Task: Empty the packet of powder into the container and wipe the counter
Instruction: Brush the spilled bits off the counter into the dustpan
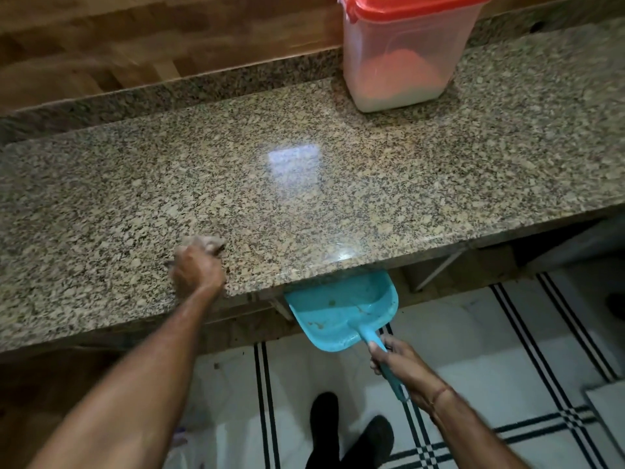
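— Fingers of the left hand [198, 269] are curled round a small beige cloth [204, 243], pressing it onto the speckled granite counter [304, 184] close to the front edge. It's blurred, so I can't tell more about the grip. And the other?

— Right hand [402, 370] is wrapped round the handle of a turquoise plastic dustpan [341, 309]. The pan's mouth is tucked just under the counter's lip, to the right of the cloth.

— So wiping is the step in hand. How to do it well?

— I'd sweep the cloth flat and firm along the edge towards the pan, then draw the crumbs off over the lip. The pan's mouth should sit tight against the underside, tilted back so nothing slides out. It has a few brown specks in it already.

— Where's the powder?

— In the translucent plastic container [399, 72] at the back right of the counter, well apart from both hands, with its red lid [416, 8] on. Orange and pale powder lies in the bottom. The packet isn't in sight, so emptying looks done to me.

— Anything in the way?

— Nothing between cloth and pan that I can see. The speckle would hide spilt powder, though, so residue is hard to judge. Dark shoes [324, 421] stand on the white tiled floor with black stripes [507, 333], right below the pan, and a spill would land there.
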`<state>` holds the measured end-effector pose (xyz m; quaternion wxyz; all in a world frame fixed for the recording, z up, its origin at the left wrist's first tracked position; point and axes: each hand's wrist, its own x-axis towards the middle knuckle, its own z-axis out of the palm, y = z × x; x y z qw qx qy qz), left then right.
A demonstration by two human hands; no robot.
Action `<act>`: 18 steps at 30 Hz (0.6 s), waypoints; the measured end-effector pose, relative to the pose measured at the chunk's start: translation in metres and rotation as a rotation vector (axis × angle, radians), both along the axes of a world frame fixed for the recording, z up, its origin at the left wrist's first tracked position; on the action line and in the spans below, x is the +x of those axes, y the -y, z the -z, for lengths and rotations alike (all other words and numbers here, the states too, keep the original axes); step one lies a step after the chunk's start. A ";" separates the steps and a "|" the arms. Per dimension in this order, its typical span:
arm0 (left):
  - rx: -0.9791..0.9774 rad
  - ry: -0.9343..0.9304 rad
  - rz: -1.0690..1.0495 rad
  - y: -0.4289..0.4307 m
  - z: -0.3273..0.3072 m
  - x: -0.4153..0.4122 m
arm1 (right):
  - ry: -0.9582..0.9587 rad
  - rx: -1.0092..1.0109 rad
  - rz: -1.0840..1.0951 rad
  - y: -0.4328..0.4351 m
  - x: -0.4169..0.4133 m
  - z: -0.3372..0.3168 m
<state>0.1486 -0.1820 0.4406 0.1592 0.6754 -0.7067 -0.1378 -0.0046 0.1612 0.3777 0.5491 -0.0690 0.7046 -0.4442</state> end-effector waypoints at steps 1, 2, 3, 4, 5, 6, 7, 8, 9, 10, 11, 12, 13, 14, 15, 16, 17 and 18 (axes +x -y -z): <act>-0.001 0.028 -0.051 -0.007 0.004 0.004 | 0.006 0.008 0.013 -0.003 0.003 0.003; -0.022 0.038 -0.049 -0.021 0.004 -0.001 | 0.016 0.016 0.024 -0.005 0.006 0.006; -0.033 0.018 -0.026 -0.036 0.001 -0.014 | 0.028 0.023 0.035 -0.007 0.009 0.010; -0.025 -0.014 0.033 -0.052 -0.001 -0.030 | 0.037 0.032 0.041 -0.008 0.012 0.012; -0.014 -0.027 0.146 -0.068 -0.004 -0.048 | 0.043 0.038 0.045 -0.009 0.015 0.014; 0.037 -0.062 0.274 -0.085 -0.006 -0.068 | 0.048 0.041 0.047 -0.009 0.017 0.016; 0.099 -0.117 0.367 -0.103 -0.008 -0.088 | 0.053 0.040 0.048 -0.010 0.018 0.017; 0.158 -0.186 0.424 -0.119 -0.010 -0.107 | 0.057 0.042 0.049 -0.010 0.019 0.018; 0.208 -0.249 0.469 -0.133 -0.011 -0.123 | 0.060 0.044 0.053 -0.009 0.019 0.019; 0.261 -0.310 0.490 -0.141 -0.011 -0.138 | 0.062 0.043 0.061 -0.010 0.018 0.020; 0.314 -0.370 0.511 -0.143 -0.011 -0.148 | 0.061 0.040 0.067 -0.010 0.018 0.020; 0.343 -0.410 0.530 -0.137 -0.011 -0.152 | 0.055 0.036 0.074 -0.010 0.016 0.019; 0.330 -0.443 0.527 -0.125 -0.011 -0.150 | 0.046 0.032 0.082 -0.012 0.014 0.018; 0.308 -0.476 0.494 -0.108 -0.011 -0.139 | 0.039 0.027 0.086 -0.012 0.012 0.017; 0.250 -0.469 0.461 -0.089 -0.010 -0.122 | 0.032 0.025 0.085 -0.013 0.010 0.015; 0.196 -0.436 0.401 -0.071 -0.010 -0.103 | 0.023 0.026 0.084 -0.015 0.009 0.013; 0.149 -0.391 0.335 -0.054 -0.009 -0.080 | 0.018 0.029 0.086 -0.016 0.007 0.011; 0.133 -0.376 0.254 -0.041 -0.008 -0.058 | 0.017 0.031 0.088 -0.016 0.007 0.009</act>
